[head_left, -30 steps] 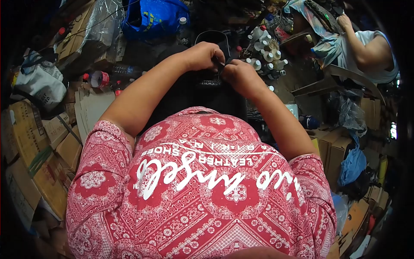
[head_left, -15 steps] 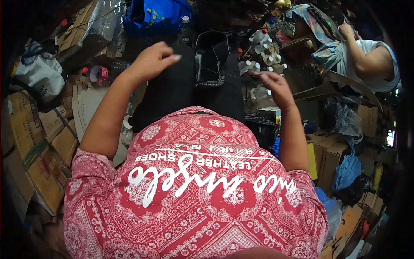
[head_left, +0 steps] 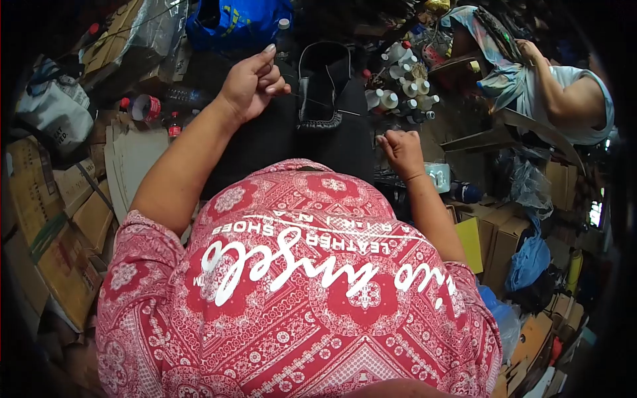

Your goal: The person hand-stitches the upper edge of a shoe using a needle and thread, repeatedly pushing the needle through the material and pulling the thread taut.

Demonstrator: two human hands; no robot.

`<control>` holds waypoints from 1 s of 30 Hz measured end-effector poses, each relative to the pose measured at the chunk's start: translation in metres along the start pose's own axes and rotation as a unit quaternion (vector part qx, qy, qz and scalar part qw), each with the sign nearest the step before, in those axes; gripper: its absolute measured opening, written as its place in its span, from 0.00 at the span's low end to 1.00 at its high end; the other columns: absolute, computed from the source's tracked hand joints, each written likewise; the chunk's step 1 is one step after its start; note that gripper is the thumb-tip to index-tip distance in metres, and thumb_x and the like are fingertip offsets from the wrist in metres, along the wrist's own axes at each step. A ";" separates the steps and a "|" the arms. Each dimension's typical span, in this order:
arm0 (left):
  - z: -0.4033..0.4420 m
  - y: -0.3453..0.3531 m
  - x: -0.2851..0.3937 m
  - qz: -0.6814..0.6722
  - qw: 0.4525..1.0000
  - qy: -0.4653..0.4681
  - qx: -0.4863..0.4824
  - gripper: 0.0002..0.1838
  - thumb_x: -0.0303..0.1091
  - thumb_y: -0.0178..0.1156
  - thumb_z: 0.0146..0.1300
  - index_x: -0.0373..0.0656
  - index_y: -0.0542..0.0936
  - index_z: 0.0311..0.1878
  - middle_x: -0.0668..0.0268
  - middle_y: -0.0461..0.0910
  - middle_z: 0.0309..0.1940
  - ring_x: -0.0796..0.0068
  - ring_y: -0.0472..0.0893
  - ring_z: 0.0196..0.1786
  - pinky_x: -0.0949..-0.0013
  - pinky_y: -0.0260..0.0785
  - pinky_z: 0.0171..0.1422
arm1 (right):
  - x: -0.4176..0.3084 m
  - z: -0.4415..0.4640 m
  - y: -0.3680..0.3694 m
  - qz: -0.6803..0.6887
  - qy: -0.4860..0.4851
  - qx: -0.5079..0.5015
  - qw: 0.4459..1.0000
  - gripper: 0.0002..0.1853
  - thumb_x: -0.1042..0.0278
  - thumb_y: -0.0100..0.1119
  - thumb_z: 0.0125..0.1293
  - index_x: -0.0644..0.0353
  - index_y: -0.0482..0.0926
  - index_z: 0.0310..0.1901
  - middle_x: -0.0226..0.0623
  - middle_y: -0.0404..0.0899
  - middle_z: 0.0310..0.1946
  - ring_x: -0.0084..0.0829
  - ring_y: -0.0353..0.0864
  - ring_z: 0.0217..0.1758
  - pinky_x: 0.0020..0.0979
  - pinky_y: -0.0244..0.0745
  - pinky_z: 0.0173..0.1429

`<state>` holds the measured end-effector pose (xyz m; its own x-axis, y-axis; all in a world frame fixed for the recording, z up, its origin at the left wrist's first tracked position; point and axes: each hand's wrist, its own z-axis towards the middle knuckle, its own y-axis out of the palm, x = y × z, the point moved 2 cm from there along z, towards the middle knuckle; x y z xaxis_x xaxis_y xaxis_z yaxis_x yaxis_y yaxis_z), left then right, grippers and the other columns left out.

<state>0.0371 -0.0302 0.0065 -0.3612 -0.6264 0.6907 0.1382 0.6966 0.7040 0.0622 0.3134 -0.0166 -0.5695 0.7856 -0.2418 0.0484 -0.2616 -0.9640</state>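
At twelve o'clock from the red patterned shirt point(head_left: 332, 278) sits a black shoe upper point(head_left: 337, 78), on the dark trousers point(head_left: 259, 146), opening up, gathered stitched edge point(head_left: 320, 124) at its six. Neither hand is on it.

Clocking from the upper now. Thin thread point(head_left: 349, 113) crosses it, roughly nine to four; the brighter stretch at four could be a needle, too fine to tell.

Left hand point(head_left: 255, 83) at nine, clear of the upper: thumb and forefinger pressed together, other fingers curled, thread running to the little-finger side. Right hand point(head_left: 402, 151) at four, also clear: fingers folded into a loose fist; can't tell if thread is inside.

My take on working the thread well: match tension on both sides, pull low and along the seam, no jerks. Knees should brace the upper, since both hands are off it. Check the gathers lie even before adding load; uneven pull could pucker the edge or snap the thread.

Further out: white-capped bottles point(head_left: 423, 86) at three, close to the right-hand side, so watch elbow room. Blue bag point(head_left: 245, 23) at ten to eleven. Co-worker point(head_left: 574, 99) at three, well apart. Cardboard point(head_left: 70, 255) at eight.
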 end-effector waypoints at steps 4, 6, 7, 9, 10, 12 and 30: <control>-0.021 -0.006 0.039 0.282 0.951 -0.028 0.127 0.19 0.50 0.47 0.71 0.44 0.77 0.35 0.65 0.80 0.33 0.75 0.79 0.35 0.67 0.73 0.48 | 0.023 -0.017 0.021 0.319 0.208 -0.063 0.923 0.15 0.52 0.53 0.67 0.55 0.79 0.39 0.30 0.70 0.20 0.25 0.73 0.27 0.30 0.64 0.43; -0.025 -0.044 0.068 0.461 0.862 -0.062 0.204 0.20 0.47 0.49 0.70 0.43 0.79 0.51 0.62 0.82 0.44 0.72 0.81 0.45 0.70 0.73 0.49 | 0.037 -0.022 0.012 0.635 0.329 -0.014 0.699 0.21 0.50 0.54 0.67 0.52 0.75 0.56 0.25 0.72 0.29 0.18 0.72 0.36 0.26 0.65 0.47; -0.019 -0.048 0.076 0.566 0.802 0.038 0.186 0.18 0.45 0.51 0.69 0.42 0.80 0.50 0.63 0.82 0.44 0.72 0.81 0.44 0.69 0.73 0.48 | 0.038 -0.024 0.005 0.692 0.335 0.024 0.639 0.27 0.47 0.54 0.66 0.50 0.69 0.63 0.26 0.75 0.42 0.23 0.73 0.46 0.30 0.65 0.53; -0.013 -0.024 0.076 0.649 0.727 0.153 0.163 0.16 0.43 0.55 0.65 0.41 0.82 0.47 0.63 0.82 0.41 0.71 0.81 0.43 0.68 0.72 0.48 | 0.037 -0.017 -0.006 0.634 0.364 0.047 0.681 0.28 0.45 0.54 0.65 0.50 0.69 0.63 0.28 0.76 0.45 0.25 0.72 0.49 0.32 0.64 0.56; -0.004 0.012 0.066 0.642 0.731 0.167 0.159 0.16 0.42 0.58 0.63 0.40 0.82 0.45 0.63 0.82 0.39 0.70 0.80 0.42 0.67 0.71 0.48 | 0.035 -0.013 -0.013 0.572 0.394 0.073 0.716 0.29 0.43 0.53 0.65 0.50 0.69 0.63 0.30 0.76 0.49 0.26 0.72 0.53 0.34 0.62 0.59; 0.021 0.059 0.045 0.705 0.697 0.121 0.046 0.19 0.47 0.61 0.59 0.42 0.83 0.45 0.58 0.81 0.40 0.63 0.80 0.44 0.63 0.71 0.50 | 0.026 -0.003 -0.019 0.565 0.383 0.077 0.727 0.29 0.41 0.53 0.64 0.51 0.72 0.60 0.31 0.76 0.52 0.28 0.70 0.56 0.33 0.59 0.62; 0.064 0.036 -0.046 0.569 0.799 0.115 -0.157 0.13 0.35 0.69 0.52 0.40 0.80 0.38 0.61 0.72 0.48 0.67 0.70 0.55 0.67 0.62 0.62 | -0.065 0.082 -0.030 0.282 0.160 -0.235 0.916 0.20 0.51 0.60 0.61 0.65 0.80 0.35 0.39 0.78 0.23 0.26 0.75 0.27 0.31 0.71 0.36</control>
<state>-0.0007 0.0460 -0.0107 0.3365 0.2783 0.8996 0.4941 0.7611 -0.4203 0.0308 0.2239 0.0375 -0.0798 0.7436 -0.6639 0.6520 -0.4649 -0.5990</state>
